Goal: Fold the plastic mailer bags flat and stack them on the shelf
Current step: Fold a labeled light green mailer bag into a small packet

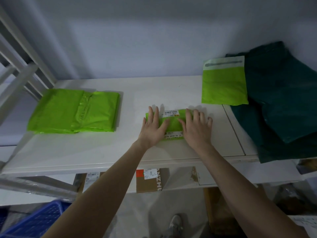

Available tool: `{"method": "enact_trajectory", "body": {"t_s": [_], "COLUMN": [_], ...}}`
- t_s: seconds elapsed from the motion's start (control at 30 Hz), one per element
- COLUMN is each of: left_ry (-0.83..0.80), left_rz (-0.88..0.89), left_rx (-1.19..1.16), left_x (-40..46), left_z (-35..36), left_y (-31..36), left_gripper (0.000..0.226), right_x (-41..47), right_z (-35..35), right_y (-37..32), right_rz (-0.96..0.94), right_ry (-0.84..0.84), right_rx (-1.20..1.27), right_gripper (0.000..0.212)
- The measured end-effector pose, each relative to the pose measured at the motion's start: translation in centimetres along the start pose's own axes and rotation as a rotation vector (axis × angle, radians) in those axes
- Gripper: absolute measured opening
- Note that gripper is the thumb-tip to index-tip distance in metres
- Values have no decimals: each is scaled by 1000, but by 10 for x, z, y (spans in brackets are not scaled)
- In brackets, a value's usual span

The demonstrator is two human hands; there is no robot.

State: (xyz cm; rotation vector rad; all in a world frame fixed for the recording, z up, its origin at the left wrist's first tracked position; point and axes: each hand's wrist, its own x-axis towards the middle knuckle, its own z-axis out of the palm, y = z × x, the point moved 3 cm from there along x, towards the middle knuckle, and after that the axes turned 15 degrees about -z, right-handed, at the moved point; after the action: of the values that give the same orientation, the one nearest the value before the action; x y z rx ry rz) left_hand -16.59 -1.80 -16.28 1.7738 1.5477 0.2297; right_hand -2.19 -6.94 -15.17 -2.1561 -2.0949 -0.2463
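Head view shows the left hand (151, 127) and right hand (197, 127), fingers straight, pressing a folded green mailer bag (172, 125) flat mid-shelf (96, 152); I would smooth outward to expel air, then add it to the left stack (75, 111).

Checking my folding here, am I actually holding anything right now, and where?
Nothing is gripped. Both hands press flat on the small folded green bag on the shelf: left hand on its left end, right hand on its right end.
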Motion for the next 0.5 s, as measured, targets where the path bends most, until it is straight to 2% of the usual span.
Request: {"method": "enact_trajectory", "body": {"t_s": [0.13,0.2,0.3,0.4,0.5], "left_ry": [9,42,157,312,314], "left_rz": [-124,-98,27,129,126], "left_rx": [-552,-658,-372,-51,216], "left_x": [-1,-4,-10,-17,-24], "left_z": [-26,-37,-46,-44,-30], "left_y": [-11,-20,-27,-31,-30], "left_gripper": [57,55,51,43,44], "right_x": [-12,-17,-21,-19,-9], "right_z": [-8,-9,-10,-12,-13], "right_y": [-7,-16,-35,-57,-69], "right_rz": [-21,-101,-231,-283,-289], "right_ry": [104,101,92,17,-57], "right_rx": [-18,63,146,204,236], "right_gripper": [41,41,46,49,55]}}
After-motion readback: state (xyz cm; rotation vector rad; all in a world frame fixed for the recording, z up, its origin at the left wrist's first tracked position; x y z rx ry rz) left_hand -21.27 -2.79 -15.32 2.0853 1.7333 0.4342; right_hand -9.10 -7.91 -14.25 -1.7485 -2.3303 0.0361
